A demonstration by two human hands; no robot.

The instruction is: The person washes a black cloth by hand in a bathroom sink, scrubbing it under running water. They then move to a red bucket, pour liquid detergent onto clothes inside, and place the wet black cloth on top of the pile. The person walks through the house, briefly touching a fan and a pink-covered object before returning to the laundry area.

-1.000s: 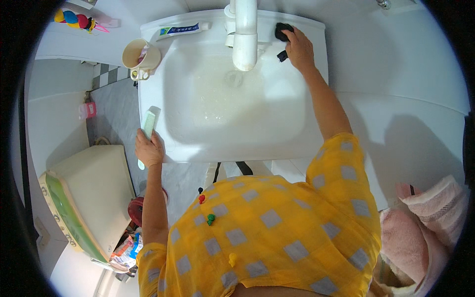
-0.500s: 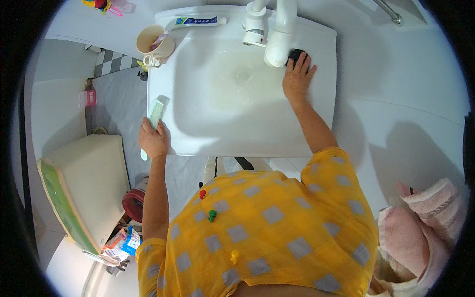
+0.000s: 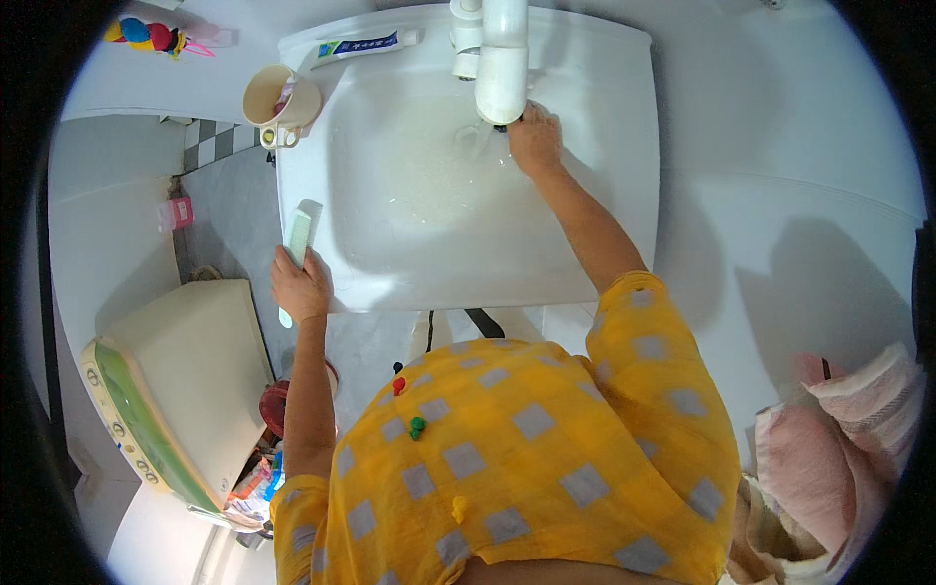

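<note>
Step in hand: judged to be applying the black item (image 3: 501,128) to the white basin (image 3: 624,127), the right hand (image 3: 536,141) bearing on its far inner side.
Right hand: is curling closed, apparently holding the black item, which is showing only at the fingertips' left; grip firmness cannot be told.
Left hand (image 3: 302,286): is closing around a pale green comb-like tool (image 3: 298,234), fingers wrapped, at the basin's near-left edge.
Next move: judged to be calling for clearance at the right fingertips, as the white spout (image 3: 502,73) is overhanging just beside them, and for a steady left grip.
Black item: is looking dark and matt; shape mostly hidden.
Comb-like tool: is showing a flat, straight, smooth head beyond the left hand, its narrow end protruding behind.
Basin: is spreading between both hands, glossy, hard, round-cornered; small bright specks are catching light inside.
Cup (image 3: 255,102): is standing beyond the left hand, beige, rounded, handled.
Tube (image 3: 366,47): is lying beyond the cup from the left hand, soft-looking, blue and white.
Towels (image 3: 809,468): are hanging or lying right of and behind the right hand, pink, folded, fleecy.
</note>
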